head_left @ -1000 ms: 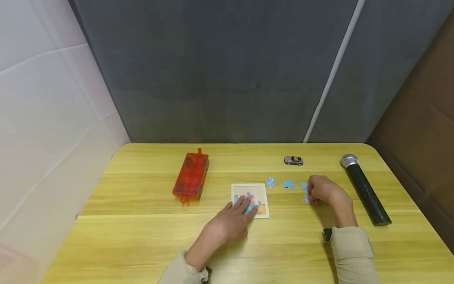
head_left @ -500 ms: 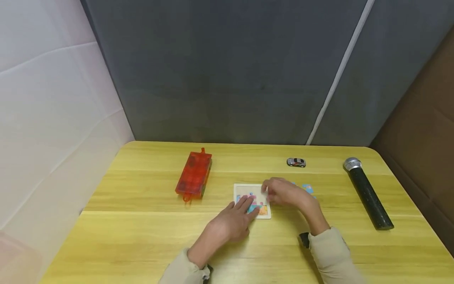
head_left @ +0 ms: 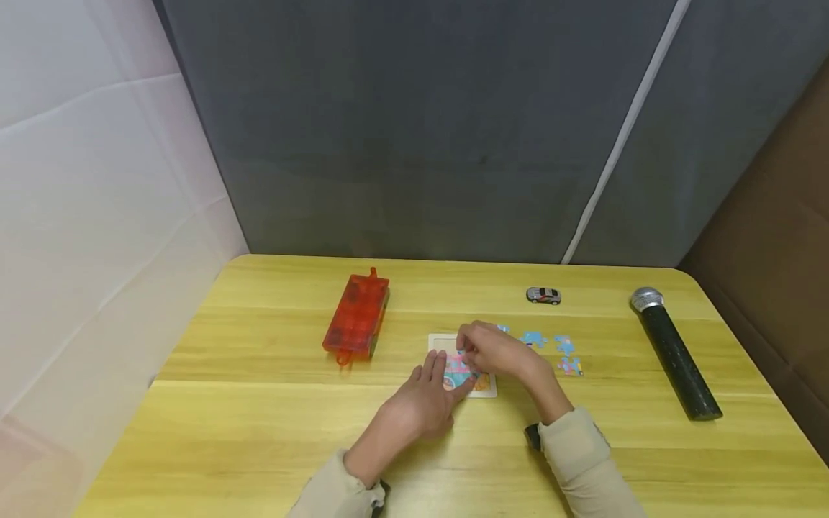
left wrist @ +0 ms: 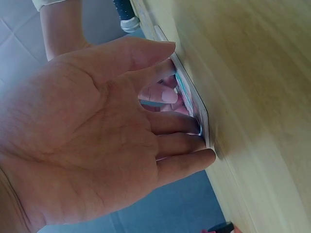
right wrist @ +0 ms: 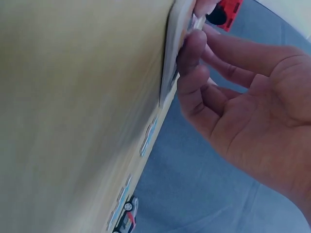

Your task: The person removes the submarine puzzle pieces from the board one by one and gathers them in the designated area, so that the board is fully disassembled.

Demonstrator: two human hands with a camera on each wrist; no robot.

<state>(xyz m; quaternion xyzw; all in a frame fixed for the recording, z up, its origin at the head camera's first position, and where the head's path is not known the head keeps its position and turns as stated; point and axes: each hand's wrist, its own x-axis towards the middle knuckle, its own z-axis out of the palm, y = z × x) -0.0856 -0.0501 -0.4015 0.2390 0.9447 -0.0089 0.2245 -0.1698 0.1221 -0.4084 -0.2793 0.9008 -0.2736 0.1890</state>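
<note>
A square jigsaw board [head_left: 482, 395] with a pale frame lies mid-table, partly filled with pink, teal and orange pieces [head_left: 457, 376]. My left hand [head_left: 417, 409] rests its straight fingers on the board's left and front part; the left wrist view shows its fingertips at the board's edge. Over the board's right half, my right hand [head_left: 495, 350] has thumb and fingers curled together, pinching a jigsaw piece that they mostly hide. Several loose blue jigsaw pieces lie right of the board, among them one piece [head_left: 533, 339] and a pinkish piece [head_left: 571, 366].
A red translucent box [head_left: 357, 314] lies left of the board. Behind the loose pieces is a silver toy car [head_left: 543, 296]. A black microphone [head_left: 676, 356] with a silver head lies at the right. A grey curtain [head_left: 414, 129] hangs behind the wooden table [head_left: 259, 432].
My right hand has moved left from the loose pieces to the board, bringing a jigsaw piece. My left hand stays on the board. The head view has shifted slightly.
</note>
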